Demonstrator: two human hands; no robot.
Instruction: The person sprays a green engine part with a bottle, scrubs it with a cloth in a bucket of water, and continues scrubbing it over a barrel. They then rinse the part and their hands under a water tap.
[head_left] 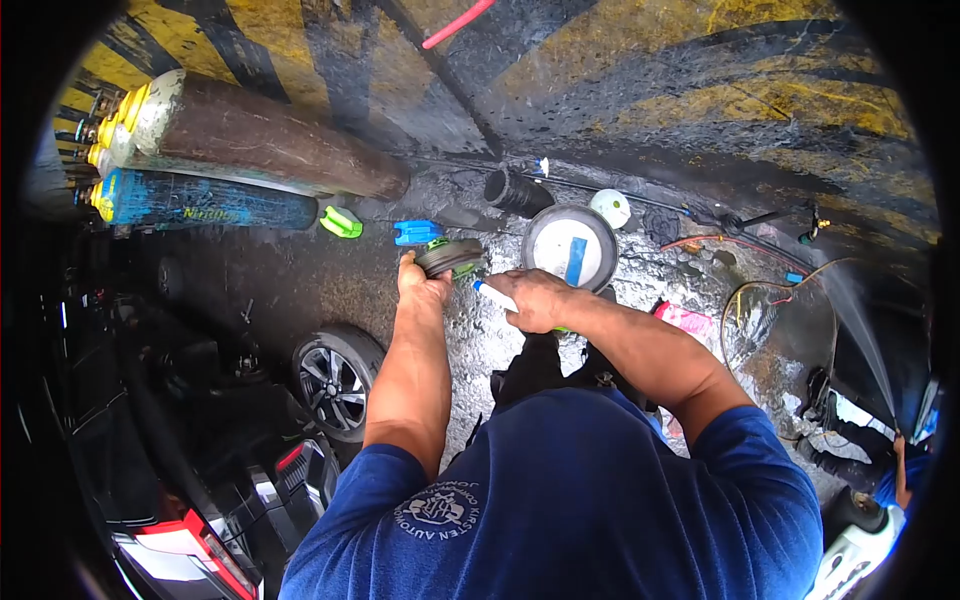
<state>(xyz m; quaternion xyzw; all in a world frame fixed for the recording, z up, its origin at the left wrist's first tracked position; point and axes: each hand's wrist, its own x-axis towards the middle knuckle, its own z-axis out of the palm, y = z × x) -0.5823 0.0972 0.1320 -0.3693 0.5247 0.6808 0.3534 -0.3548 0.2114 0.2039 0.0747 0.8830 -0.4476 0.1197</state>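
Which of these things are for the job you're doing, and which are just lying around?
For the job:
- round grooved part, in the left hand
- white tool with a blue tip, in the right hand
- maybe the basin nearby

Probably just around:
- car wheel
- blue gas cylinder
- brown gas cylinder
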